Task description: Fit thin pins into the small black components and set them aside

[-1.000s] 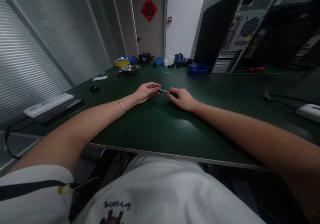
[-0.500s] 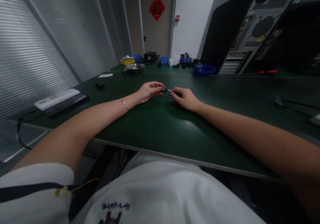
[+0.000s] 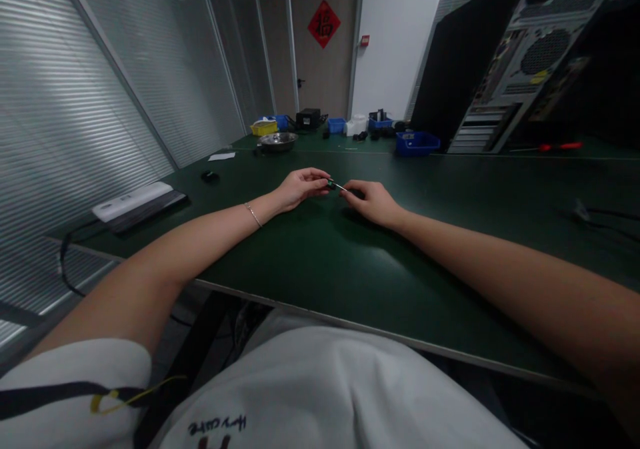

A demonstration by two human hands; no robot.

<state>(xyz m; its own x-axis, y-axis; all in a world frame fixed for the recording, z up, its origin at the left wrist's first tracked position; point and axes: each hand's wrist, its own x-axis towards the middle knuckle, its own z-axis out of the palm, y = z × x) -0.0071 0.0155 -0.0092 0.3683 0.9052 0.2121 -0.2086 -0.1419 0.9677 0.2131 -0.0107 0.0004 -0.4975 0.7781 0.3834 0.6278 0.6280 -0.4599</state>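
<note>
Over the green table [image 3: 295, 249], my left hand [image 3: 301, 189] pinches a small dark piece with a bit of green on it [image 3: 331, 184] between thumb and fingers. My right hand [image 3: 373, 202] is closed round a thin metal-shafted tool [image 3: 341, 187]; its handle is hidden in the fingers, so its exact kind cannot be told. The tool's tip points left and meets the small piece, or comes very close to it. What the small piece is cannot be made out.
Left stands a white and dark flat device [image 3: 140, 205] with a cable, near a small black object [image 3: 210, 177]. A metal bowl [image 3: 277, 142], a yellow bin [image 3: 263, 128] and a blue bin [image 3: 417, 143] line the back. A computer case [image 3: 465, 69] rises at right.
The camera view has turned slightly left, so the background sits further right. Both hands keep the same hold, with the tool still at the small piece.
</note>
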